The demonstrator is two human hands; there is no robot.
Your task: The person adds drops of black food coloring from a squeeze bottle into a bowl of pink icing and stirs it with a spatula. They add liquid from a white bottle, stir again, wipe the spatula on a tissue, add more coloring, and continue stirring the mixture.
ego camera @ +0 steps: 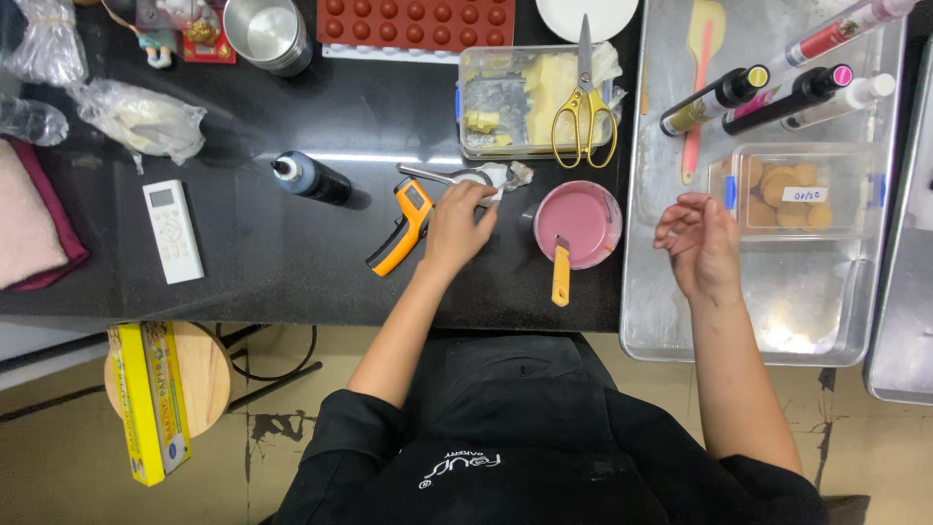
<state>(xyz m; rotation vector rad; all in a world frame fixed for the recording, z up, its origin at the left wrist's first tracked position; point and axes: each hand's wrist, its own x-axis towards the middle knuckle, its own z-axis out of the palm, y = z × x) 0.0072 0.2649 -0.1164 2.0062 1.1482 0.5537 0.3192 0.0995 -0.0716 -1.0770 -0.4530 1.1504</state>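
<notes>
My left hand (pixel 459 226) rests on the black counter, its fingers on a metal scoop-like tool (pixel 445 175) with a crumpled bit of foil or plastic at its end, right beside an orange-and-black infrared thermometer (pixel 403 227). My right hand (pixel 700 243) hovers with its fingers loosely apart and holds nothing, above a large metal tray (pixel 807 311), next to a clear box of round biscuits (pixel 792 190). Between my hands stands a small pot of pink cream (pixel 578 224) with a yellow-handled spatula (pixel 561 272) leaning in it.
A clear tub of butter (pixel 525 107) carries yellow scissors (pixel 583 112). Spray cans (pixel 758 97) and a silicone spatula (pixel 700 68) lie in the tray. A dark bottle (pixel 311 178), white remote (pixel 173 231), red mould (pixel 418 21), metal cup (pixel 267 34), plastic bags (pixel 141 117) and stool (pixel 199 374) surround.
</notes>
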